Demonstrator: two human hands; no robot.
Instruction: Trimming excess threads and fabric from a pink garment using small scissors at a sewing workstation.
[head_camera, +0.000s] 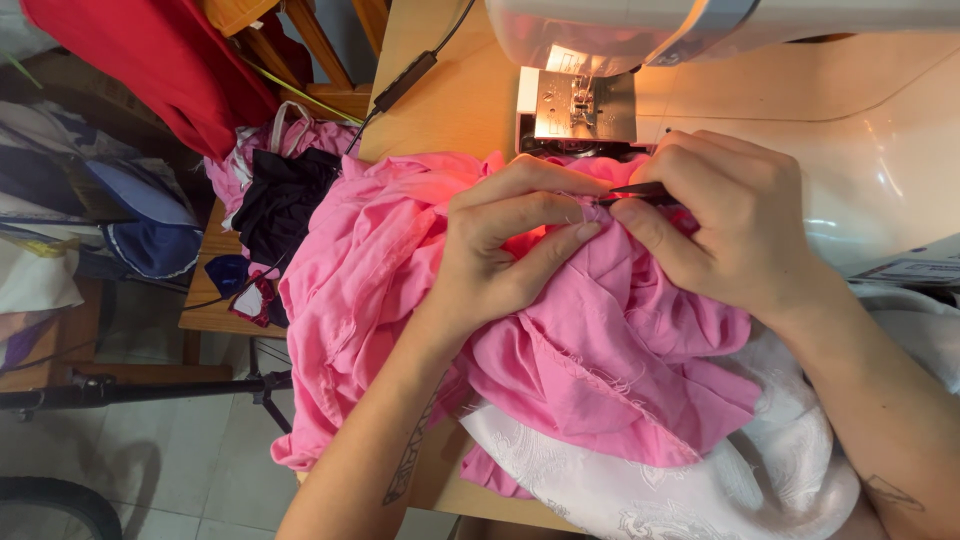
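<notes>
Between both hands, pink fabric is bunched; left hand pinches a seam, right hand grips a small dark tool. Step judged: seam picking. Next calls for steady tension.

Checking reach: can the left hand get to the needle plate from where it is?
Probably yes. The left hand pinches the pink fabric just in front of the needle plate; only bunched fabric lies between, nothing rigid.

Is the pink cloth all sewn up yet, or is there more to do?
Not yet. The pink cloth lies off the sewing machine, bunched on the table. The left hand pinches a fold while the right hand works a small dark tool at it. One frayed raw edge is unfinished.
</notes>
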